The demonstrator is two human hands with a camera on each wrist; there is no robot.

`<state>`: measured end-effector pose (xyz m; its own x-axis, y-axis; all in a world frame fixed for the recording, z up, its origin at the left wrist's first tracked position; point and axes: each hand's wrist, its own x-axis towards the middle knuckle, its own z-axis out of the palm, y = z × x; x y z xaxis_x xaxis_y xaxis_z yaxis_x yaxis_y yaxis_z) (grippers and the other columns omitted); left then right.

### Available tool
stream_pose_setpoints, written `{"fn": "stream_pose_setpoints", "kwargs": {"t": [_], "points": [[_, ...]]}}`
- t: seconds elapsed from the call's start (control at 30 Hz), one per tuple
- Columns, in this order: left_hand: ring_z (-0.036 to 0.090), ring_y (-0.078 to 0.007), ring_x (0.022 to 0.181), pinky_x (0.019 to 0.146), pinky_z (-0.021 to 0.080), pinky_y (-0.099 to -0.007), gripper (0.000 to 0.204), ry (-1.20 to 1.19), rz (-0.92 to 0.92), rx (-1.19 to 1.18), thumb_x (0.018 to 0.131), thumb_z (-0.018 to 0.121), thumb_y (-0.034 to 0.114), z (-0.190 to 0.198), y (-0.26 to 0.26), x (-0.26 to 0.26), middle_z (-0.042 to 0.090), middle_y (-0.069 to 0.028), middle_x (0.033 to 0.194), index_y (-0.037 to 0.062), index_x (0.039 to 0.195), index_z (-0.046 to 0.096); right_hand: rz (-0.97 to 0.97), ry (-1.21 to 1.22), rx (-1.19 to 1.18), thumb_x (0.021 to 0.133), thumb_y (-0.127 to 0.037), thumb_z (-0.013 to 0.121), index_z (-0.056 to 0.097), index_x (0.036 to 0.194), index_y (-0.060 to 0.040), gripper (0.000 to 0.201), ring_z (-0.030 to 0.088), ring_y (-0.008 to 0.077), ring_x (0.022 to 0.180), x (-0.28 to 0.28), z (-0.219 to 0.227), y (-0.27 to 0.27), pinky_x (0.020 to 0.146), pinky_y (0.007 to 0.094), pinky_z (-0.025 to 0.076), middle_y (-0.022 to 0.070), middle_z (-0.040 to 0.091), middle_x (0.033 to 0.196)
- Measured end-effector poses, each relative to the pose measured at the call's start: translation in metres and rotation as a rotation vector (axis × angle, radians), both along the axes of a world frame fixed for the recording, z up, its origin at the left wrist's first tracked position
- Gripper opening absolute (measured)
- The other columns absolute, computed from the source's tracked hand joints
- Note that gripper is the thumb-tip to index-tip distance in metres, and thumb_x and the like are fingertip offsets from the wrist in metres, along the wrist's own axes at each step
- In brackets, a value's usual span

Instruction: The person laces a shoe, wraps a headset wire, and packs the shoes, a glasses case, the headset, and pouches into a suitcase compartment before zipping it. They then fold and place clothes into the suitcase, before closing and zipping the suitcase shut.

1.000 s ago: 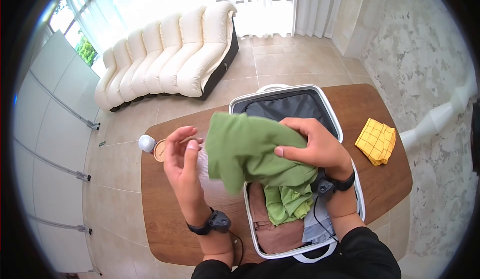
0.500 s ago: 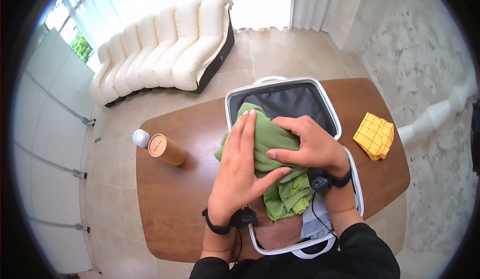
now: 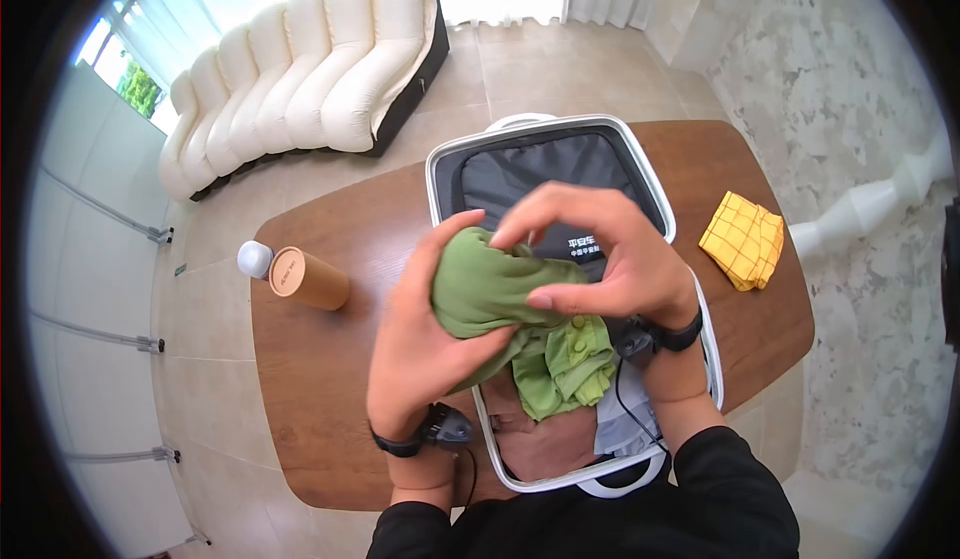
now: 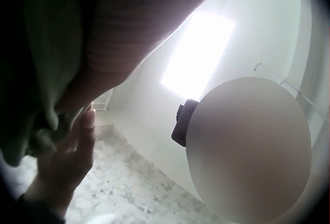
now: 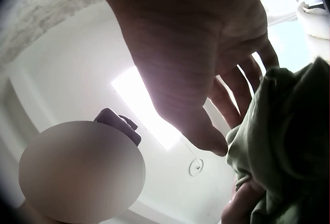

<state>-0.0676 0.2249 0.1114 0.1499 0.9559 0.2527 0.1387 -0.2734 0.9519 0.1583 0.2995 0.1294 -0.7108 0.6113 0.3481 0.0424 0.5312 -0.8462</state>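
In the head view, a bundled green garment [image 3: 490,284] is held above the suitcase [image 3: 437,189]. My left hand [image 3: 410,334] grips its left side, with the thumb across the front and the fingers around the far side. The curved fingers and thumb of my right hand [image 3: 615,254] meet the bundle's upper right. In the right wrist view, the fingertips are right at the green cloth [image 5: 252,141]. Below the bundle, lighter green cloth with buttons [image 3: 565,374] lies over brown clothing [image 3: 545,444] and pale grey-blue clothing [image 3: 622,424] in the suitcase's near half.
The suitcase lies open on a wooden table [image 3: 340,399]. A brown cylindrical canister [image 3: 318,281] and a white-capped container [image 3: 254,259] stand at the left. A folded yellow checked cloth [image 3: 742,242] is at the right. Beyond the table is a cream sofa [image 3: 300,69].
The green garment has been gathered into a smaller bundle. My left hand came from the left, lay flat on it, and now grips its left side. The right hand's fingers have arched upward.
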Motion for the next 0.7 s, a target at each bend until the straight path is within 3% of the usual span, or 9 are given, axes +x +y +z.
{"fn": "stream_pose_setpoints", "kwargs": {"t": [0.07,0.1,0.17,0.2,0.33,0.5,0.57,0.63,0.7], "points": [[0.069,-0.0218,0.111,0.099,0.053,-0.0358,0.084,-0.047,-0.013,-0.036,0.067,0.084,0.004,0.007,-0.005,-0.008,0.069,-0.0112,0.121,0.0035,0.145,0.052,0.013,0.124,0.19,0.077,-0.027,0.09,0.062,0.132,0.0026,0.068,0.06,0.0262,0.125,0.001,-0.002,0.007,0.106,0.0408,0.046,0.0165,0.063,0.134],[0.068,-0.0202,0.113,0.1,0.053,-0.0354,0.085,-0.092,-0.023,-0.062,0.066,0.084,0.002,0.01,-0.006,-0.009,0.069,-0.0102,0.122,0.0025,0.145,0.053,0.011,0.12,0.175,0.077,-0.027,0.09,0.062,0.132,0.0026,0.068,0.06,0.0262,0.125,0.0,-0.003,0.004,0.106,0.0408,0.046,0.0165,0.063,0.134],[0.066,-0.0182,0.114,0.101,0.052,-0.0337,0.081,-0.126,-0.02,-0.001,0.066,0.083,0.0,0.009,-0.008,-0.008,0.067,-0.0099,0.126,0.0012,0.142,0.056,0.129,0.089,0.104,0.072,-0.033,0.095,0.051,0.145,0.0011,0.092,0.05,0.0282,0.138,-0.007,-0.002,0.001,0.114,0.0428,0.04,0.017,0.057,0.144],[0.066,-0.0182,0.115,0.101,0.051,-0.033,0.079,-0.128,-0.033,0.061,0.066,0.083,-0.001,0.008,-0.007,-0.005,0.068,-0.0099,0.126,0.0011,0.141,0.057,0.162,0.045,0.119,0.067,-0.035,0.098,0.044,0.15,0.0011,0.105,0.057,0.029,0.133,-0.01,-0.006,0.001,0.109,0.0408,0.045,0.0174,0.061,0.139],[0.065,-0.0193,0.117,0.103,0.05,-0.0329,0.076,-0.144,-0.009,0.142,0.065,0.082,-0.002,0.006,-0.007,0.001,0.068,-0.0098,0.127,0.0009,0.138,0.06,0.16,0.033,0.09,0.067,-0.027,0.098,0.044,0.15,0.0039,0.104,0.072,0.0301,0.113,-0.015,-0.003,-0.006,0.096,0.0375,0.056,0.0178,0.07,0.125],[0.064,-0.022,0.118,0.102,0.05,-0.034,0.075,-0.117,0.013,0.151,0.069,0.081,0.001,0.005,-0.005,0.003,0.065,-0.0115,0.129,0.0017,0.14,0.058,0.105,-0.005,0.053,0.07,-0.02,0.094,0.049,0.147,0.0038,0.093,0.073,0.0294,0.115,-0.007,0.002,-0.008,0.097,0.0361,0.055,0.0177,0.072,0.126],[0.063,-0.0236,0.116,0.1,0.051,-0.0349,0.071,0.094,0.009,0.229,0.076,0.08,0.005,0.007,-0.003,-0.003,0.061,-0.0126,0.131,0.003,0.143,0.056,0.045,-0.052,0.029,0.071,-0.015,0.09,0.051,0.146,0.0028,0.087,0.072,0.03,0.116,-0.002,0.006,-0.009,0.099,0.036,0.055,0.0187,0.072,0.126],[0.062,-0.0231,0.115,0.099,0.051,-0.0348,0.069,0.038,0.032,0.203,0.079,0.08,0.006,0.006,-0.005,-0.002,0.059,-0.0128,0.132,0.0035,0.144,0.055,0.018,-0.06,0.023,0.072,-0.012,0.085,0.054,0.144,0.0027,0.08,0.072,0.0262,0.115,0.005,0.013,-0.009,0.1,0.0341,0.054,0.0174,0.073,0.123],[0.062,-0.0227,0.113,0.097,0.051,-0.0347,0.067,-0.018,0.05,0.174,0.083,0.079,0.008,0.005,-0.008,-0.003,0.058,-0.0131,0.133,0.004,0.145,0.054,-0.139,-0.11,0.067,0.073,-0.009,0.082,0.055,0.143,0.0026,0.076,0.072,0.0206,0.112,0.013,0.027,-0.011,0.099,0.0317,0.053,0.0152,0.074,0.121]]}}
